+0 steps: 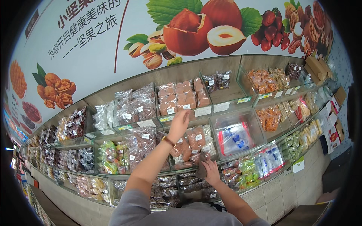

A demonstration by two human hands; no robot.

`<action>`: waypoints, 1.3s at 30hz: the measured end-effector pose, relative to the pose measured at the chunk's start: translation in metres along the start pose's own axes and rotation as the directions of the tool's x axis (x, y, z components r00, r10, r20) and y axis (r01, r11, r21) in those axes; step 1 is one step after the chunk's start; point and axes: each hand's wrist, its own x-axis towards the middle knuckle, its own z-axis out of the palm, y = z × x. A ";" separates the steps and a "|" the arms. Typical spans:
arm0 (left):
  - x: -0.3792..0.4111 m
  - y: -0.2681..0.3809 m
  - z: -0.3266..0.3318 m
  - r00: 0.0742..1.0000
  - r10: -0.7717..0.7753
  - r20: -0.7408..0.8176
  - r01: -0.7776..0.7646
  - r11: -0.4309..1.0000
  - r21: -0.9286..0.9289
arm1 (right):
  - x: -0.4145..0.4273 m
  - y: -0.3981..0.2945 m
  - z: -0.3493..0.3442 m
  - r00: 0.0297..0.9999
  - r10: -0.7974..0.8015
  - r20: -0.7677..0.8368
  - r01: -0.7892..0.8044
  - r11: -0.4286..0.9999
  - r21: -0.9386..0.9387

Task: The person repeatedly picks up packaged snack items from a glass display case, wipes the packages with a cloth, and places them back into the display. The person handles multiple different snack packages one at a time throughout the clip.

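Observation:
My left hand [181,121] reaches up to the front glass of the upper row, just below clear bags of round brown discs [185,91]. Its fingertips point away from me, and whether they pinch anything is hidden. A watch or bracelet [168,140] circles that wrist. Lower down, my right hand [212,173] grips a dark brown cloth [201,168] at the front glass edge of the middle row. Behind the cloth lie more bags of brown discs [195,138], some on top of white-filled packs [209,138].
Glass dividers split the stepped shelf into bins. A clear plastic tub [256,121] holds flat printed bags [234,138]. Bags of orange snacks [267,120] sit to the right, green-wrapped ones [107,155] to the left. Open cardboard boxes [316,69] stand at the upper right end.

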 end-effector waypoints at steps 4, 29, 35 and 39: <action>0.063 -0.031 0.062 0.970 -0.135 0.201 0.120 0.989 0.086 | -0.001 0.002 -0.008 0.998 -0.020 0.067 0.020 1.000 0.006; 0.135 -0.089 0.164 0.759 -0.575 0.307 0.222 0.671 0.707 | 0.001 0.003 -0.019 0.994 -0.022 0.109 0.019 0.999 0.030; 0.142 -0.071 0.120 0.824 -0.528 0.205 0.383 0.786 0.485 | -0.002 0.004 -0.009 0.998 -0.025 0.054 0.022 0.998 0.056; 0.143 -0.048 0.069 0.942 -0.334 0.041 0.322 0.930 0.175 | -0.002 0.003 -0.009 0.999 -0.035 0.023 0.033 0.996 0.079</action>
